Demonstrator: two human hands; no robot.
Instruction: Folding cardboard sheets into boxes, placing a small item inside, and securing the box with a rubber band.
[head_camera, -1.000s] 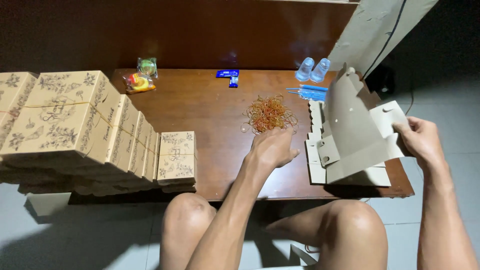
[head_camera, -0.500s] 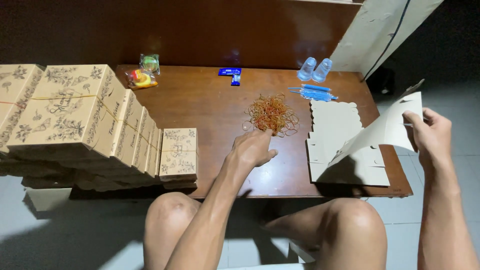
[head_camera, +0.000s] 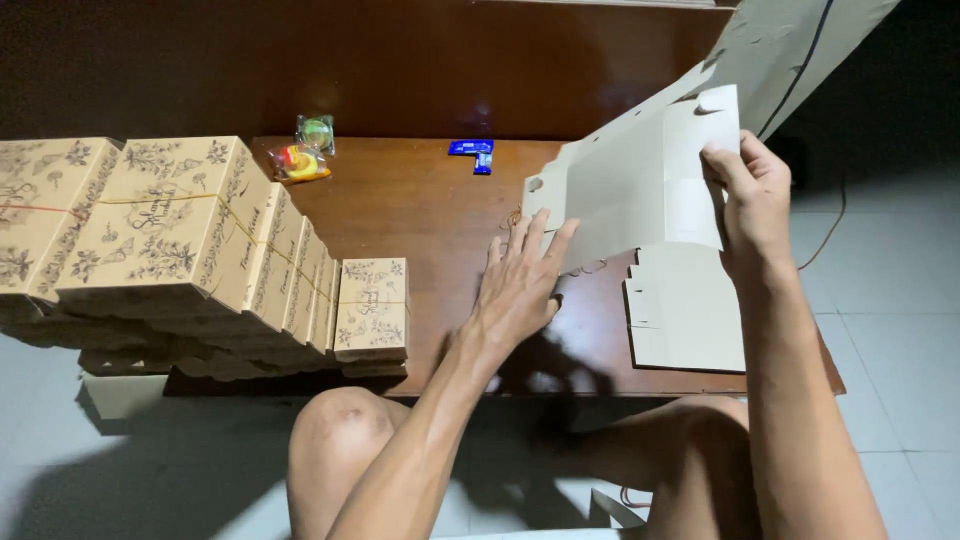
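Note:
My right hand (head_camera: 752, 192) grips the right edge of a flat, unfolded beige cardboard box blank (head_camera: 640, 180) and holds it up above the brown wooden table (head_camera: 420, 215). My left hand (head_camera: 520, 285) is raised with fingers spread, its fingertips touching the blank's lower left edge. Under the lifted blank lies a stack of more flat blanks (head_camera: 690, 315) at the table's right front. The blank hides the pile of rubber bands behind it.
Finished printed boxes (head_camera: 170, 235), bound with bands, are stacked at the left, with one small box (head_camera: 372, 308) at the front. Wrapped sweets (head_camera: 300, 160) and a blue packet (head_camera: 472, 150) lie at the back. My bare knees are below the table edge.
My right hand has carried the blank from the far right to the table's middle and raised it. My left hand has lifted off the table and reached its lower edge.

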